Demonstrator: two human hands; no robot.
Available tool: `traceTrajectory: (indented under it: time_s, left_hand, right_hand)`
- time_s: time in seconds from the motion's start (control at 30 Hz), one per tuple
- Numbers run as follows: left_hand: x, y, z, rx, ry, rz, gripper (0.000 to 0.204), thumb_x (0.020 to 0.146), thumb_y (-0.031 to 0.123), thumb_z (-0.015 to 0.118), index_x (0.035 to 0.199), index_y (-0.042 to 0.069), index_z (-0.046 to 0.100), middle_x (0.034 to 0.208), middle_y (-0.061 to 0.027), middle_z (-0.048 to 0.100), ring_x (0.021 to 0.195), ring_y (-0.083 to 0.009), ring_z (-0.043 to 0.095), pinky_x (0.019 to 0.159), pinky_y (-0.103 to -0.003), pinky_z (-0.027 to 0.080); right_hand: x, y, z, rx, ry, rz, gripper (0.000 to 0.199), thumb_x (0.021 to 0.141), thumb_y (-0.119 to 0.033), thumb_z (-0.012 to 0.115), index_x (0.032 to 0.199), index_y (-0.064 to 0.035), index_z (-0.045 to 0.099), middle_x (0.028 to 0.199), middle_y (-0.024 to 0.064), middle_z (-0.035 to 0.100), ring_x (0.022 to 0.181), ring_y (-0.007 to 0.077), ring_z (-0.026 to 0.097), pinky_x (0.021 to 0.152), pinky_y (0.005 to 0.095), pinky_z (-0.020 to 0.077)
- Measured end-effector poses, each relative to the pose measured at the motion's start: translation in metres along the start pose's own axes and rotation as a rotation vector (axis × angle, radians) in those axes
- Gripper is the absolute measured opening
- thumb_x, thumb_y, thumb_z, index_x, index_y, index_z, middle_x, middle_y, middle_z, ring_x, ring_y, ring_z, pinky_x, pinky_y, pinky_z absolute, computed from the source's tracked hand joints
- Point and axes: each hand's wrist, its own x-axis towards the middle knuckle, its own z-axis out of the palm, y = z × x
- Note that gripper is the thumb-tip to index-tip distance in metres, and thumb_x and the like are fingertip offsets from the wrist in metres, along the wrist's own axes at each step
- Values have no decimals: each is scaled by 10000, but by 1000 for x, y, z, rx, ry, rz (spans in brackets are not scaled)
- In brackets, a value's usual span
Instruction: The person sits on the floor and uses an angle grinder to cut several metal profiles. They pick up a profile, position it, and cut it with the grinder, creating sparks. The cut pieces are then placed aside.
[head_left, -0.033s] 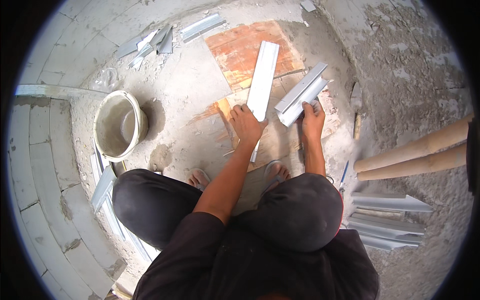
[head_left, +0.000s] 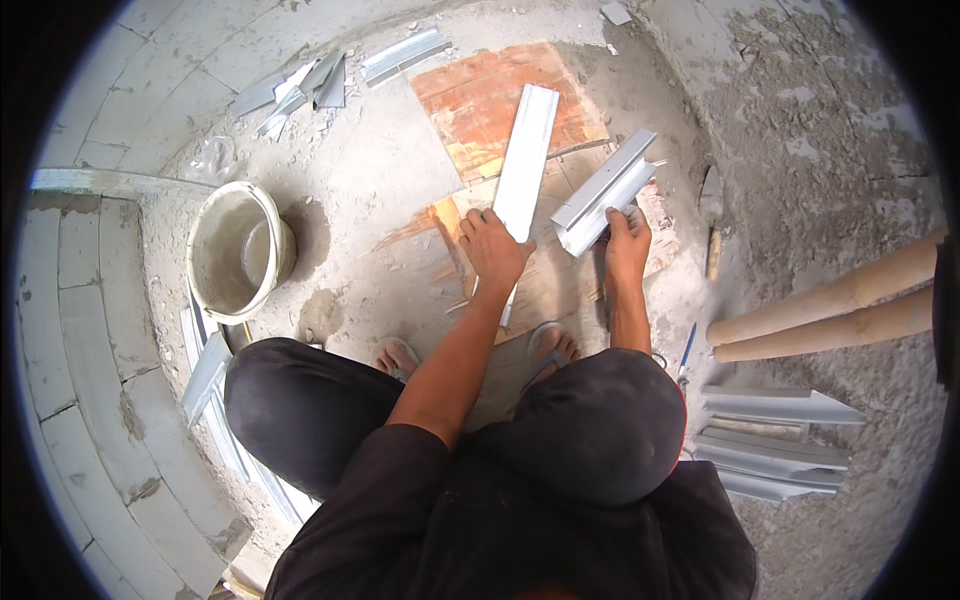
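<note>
My left hand (head_left: pixel 492 246) grips the near end of a long, flat-faced metal channel (head_left: pixel 527 155), its thumb on the right edge and fingers on the left. The channel slants away over a worn orange-brown board (head_left: pixel 490 90). In my right hand (head_left: pixel 628 236) is a shorter, ridged metal profile (head_left: pixel 606 195), pinched near its lower edge with the thumb on top. It is tilted to the right of the channel, apart from it. The fingers beneath the profile are partly hidden.
A mortar-stained bucket (head_left: pixel 205 215) stands at left. Metal offcuts (head_left: pixel 328 82) lie at the far left, cut profiles (head_left: pixel 770 455) at the near right. A trowel (head_left: pixel 713 250) and a blue-handled tool (head_left: pixel 689 345) lie on the right, near two wooden poles (head_left: pixel 840 300). Block walls (head_left: pixel 95 330) border the floor.
The profile in my right hand has shifted very slightly toward me. My left hand keeps its place on the channel.
</note>
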Motion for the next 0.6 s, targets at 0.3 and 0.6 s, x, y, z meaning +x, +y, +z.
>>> traceTrajectory:
  time_s: [0.3, 0.6]
  left_hand:
    - [8, 29, -23, -235, -225, -107, 577, 785, 326, 918, 1111, -33, 605, 1077, -237, 734, 1020, -423, 728, 867, -492, 577]
    - [13, 47, -41, -622, 131, 89, 268, 916, 215, 784, 1007, -22, 699, 798, -219, 730, 736, -395, 723, 708, -465, 549]
  right_hand:
    - [-19, -14, -19, 6, 92, -9, 223, 1006, -148, 615, 1132, 33, 651, 971, 81, 703, 895, 144, 624, 843, 309, 497]
    - [9, -29, -34, -10, 74, -194, 210, 1011, -131, 574, 1112, 23, 676, 988, 95, 717, 926, 161, 644, 873, 325, 503]
